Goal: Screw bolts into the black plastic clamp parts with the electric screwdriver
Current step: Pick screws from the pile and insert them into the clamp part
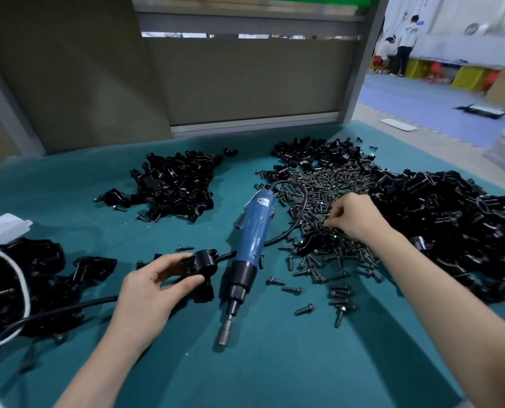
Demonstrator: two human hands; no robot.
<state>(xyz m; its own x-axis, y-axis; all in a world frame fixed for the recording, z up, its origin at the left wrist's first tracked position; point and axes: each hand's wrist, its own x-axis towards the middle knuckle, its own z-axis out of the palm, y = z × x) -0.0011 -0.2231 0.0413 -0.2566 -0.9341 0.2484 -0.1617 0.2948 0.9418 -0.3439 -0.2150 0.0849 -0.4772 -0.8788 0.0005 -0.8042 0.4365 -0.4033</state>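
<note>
Both forearms are bare and reach forward from the lower edge of the view. The left hand (pixel 149 287) sits low and near the body, palm turned inward, thumb and curled fingers closed around a black clamp part (pixel 201 262) — the thumb lies along its near side. The right arm stretches further out and slightly across, wrist bent down. The right hand (pixel 352 214) hangs knuckles-up with fingertips pinched together over the bolts (pixel 322 207) (whether one is actually caught between them cannot be told).
</note>
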